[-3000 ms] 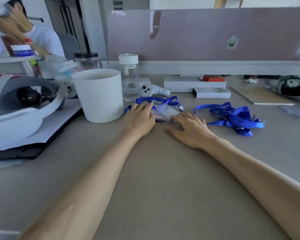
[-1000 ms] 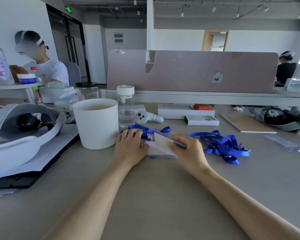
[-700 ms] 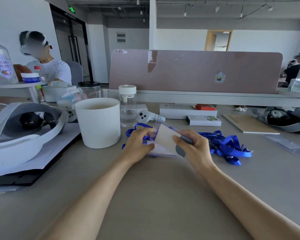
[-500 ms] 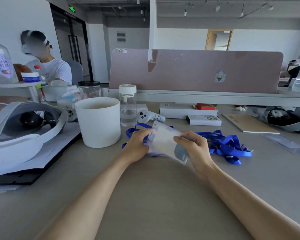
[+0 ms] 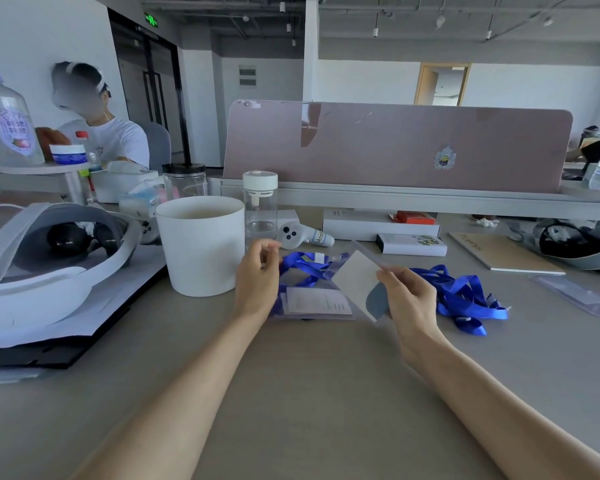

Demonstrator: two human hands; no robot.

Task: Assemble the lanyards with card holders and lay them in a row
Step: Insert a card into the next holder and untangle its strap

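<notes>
Our right hand (image 5: 409, 299) pinches one holder (image 5: 355, 282) tilted above the stack (image 5: 312, 303), our left hand (image 5: 257, 280) hovers curled by the lanyard (image 5: 302, 268), grip unclear, so let's feed its clip squarely through the holder's slot

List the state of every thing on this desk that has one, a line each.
card holder, lifted, tilted, pinched by the right hand
left hand, above the desk, fingers curled; grip unclear
card holder stack, lying flat
blue lanyard, loose behind the stack
lanyard pile, tangled, loose
white cup, upright, open-topped
clear bottle, upright, capped
glass jar, lid on
</notes>
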